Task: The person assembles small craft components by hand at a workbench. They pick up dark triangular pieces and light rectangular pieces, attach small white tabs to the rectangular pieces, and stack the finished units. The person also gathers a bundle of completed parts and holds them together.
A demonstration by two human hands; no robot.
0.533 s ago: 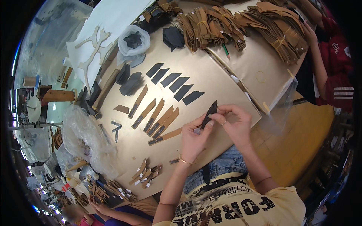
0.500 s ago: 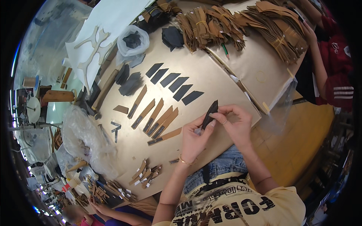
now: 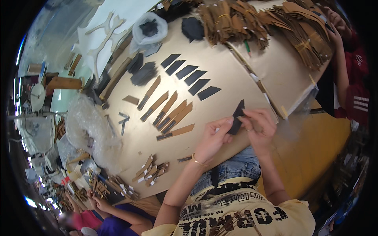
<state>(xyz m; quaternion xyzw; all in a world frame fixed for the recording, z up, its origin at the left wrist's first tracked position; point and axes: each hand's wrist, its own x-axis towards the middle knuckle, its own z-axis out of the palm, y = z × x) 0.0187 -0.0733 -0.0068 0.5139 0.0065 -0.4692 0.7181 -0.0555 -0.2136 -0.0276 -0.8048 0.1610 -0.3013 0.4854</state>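
Bare counter (image 3: 236,84) lies just ahead of both grips. Further ahead: row of dark strips (image 3: 191,76). To their left: tan strips (image 3: 167,112). Far ahead: bundled tan pieces (image 3: 260,23).

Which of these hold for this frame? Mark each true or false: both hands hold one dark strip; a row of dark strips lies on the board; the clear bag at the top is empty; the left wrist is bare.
1. Both hands hold one dark strip. True: the left hand and right hand pinch the dark strip between them.
2. A row of dark strips lies on the board. True: the dark strips lie side by side on the tan board.
3. The clear bag at the top is empty. False: the clear bag holds dark pieces.
4. The left wrist is bare. False: it wears a thin bracelet.
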